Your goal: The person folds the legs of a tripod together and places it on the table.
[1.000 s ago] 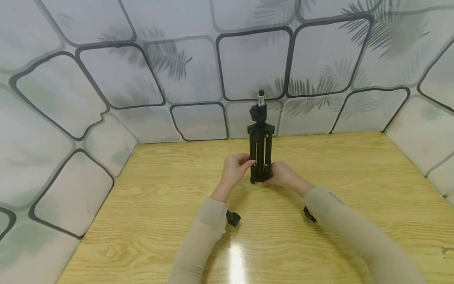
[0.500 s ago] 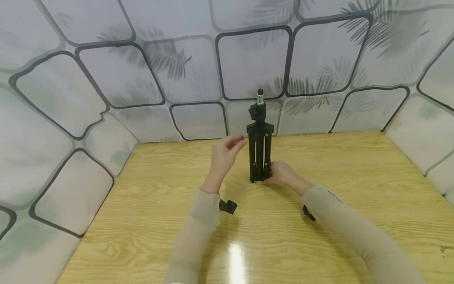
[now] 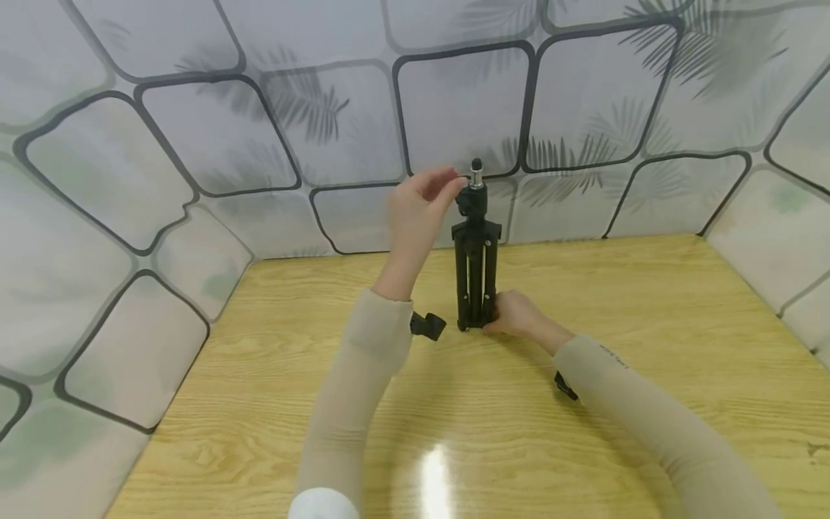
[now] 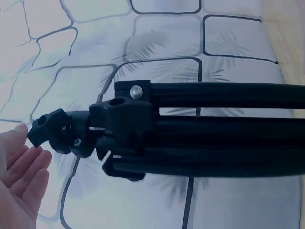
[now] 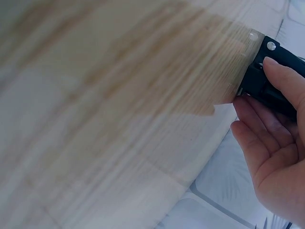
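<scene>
A black folded tripod stand [image 3: 475, 270] stands upright on the wooden table, close to the back wall. It has a silver stud with a black tip on top and a side knob [image 4: 49, 126] near its upper end. My left hand [image 3: 418, 205] is beside that knob; in the left wrist view its thumb and fingertips are right at the knob's edge, fingers fairly straight. Down at the foot of the stand, my right hand [image 3: 515, 315] holds the lower end of a leg, thumb on one side and fingers beneath, as the right wrist view shows.
The table [image 3: 279, 375] has a light wood grain and a bright reflection near its front. Patterned fabric walls [image 3: 350, 130] rise at the back and both sides. Small black wrist cameras [image 3: 429, 326] stick out below both sleeves.
My left hand has let go of the stand's lower part, swung out left, and risen to the knob near the top. My right hand has kept its place at the foot.
</scene>
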Available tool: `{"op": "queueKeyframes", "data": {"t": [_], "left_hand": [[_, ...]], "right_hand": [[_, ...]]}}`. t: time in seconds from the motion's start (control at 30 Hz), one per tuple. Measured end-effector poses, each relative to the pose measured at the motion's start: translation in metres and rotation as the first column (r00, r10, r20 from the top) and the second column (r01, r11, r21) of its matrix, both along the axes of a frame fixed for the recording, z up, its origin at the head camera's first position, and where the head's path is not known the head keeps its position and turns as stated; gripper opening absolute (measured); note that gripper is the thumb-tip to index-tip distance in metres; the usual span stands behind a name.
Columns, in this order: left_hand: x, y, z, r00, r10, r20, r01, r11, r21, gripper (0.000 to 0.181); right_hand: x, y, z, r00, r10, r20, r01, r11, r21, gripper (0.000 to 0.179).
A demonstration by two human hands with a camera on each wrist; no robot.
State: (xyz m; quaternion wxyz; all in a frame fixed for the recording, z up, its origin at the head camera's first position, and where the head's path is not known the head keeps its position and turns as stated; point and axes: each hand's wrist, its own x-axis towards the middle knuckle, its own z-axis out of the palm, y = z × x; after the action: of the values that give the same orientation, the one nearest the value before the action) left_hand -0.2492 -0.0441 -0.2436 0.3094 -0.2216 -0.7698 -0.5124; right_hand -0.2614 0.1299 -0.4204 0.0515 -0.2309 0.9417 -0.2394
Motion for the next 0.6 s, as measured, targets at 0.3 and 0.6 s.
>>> {"op": "queueKeyframes", "data": {"t": [0.3,0.6], "left_hand": [[-0.007,0.018,0.011,0.986,-0.075,0.150,0.075,0.997,0.008,0.027],[-0.008,0.019,0.011,0.975,-0.127,0.184,0.104,0.986,0.128,0.022]], "right_hand": [[0.002,0.001,0.002,1.000,-0.019,0.007,0.019,1.000,0.006,0.024],[0.007,-0.003,0.004,0.999,-0.030,-0.020,0.030,0.999,0.011,0.023]]}}
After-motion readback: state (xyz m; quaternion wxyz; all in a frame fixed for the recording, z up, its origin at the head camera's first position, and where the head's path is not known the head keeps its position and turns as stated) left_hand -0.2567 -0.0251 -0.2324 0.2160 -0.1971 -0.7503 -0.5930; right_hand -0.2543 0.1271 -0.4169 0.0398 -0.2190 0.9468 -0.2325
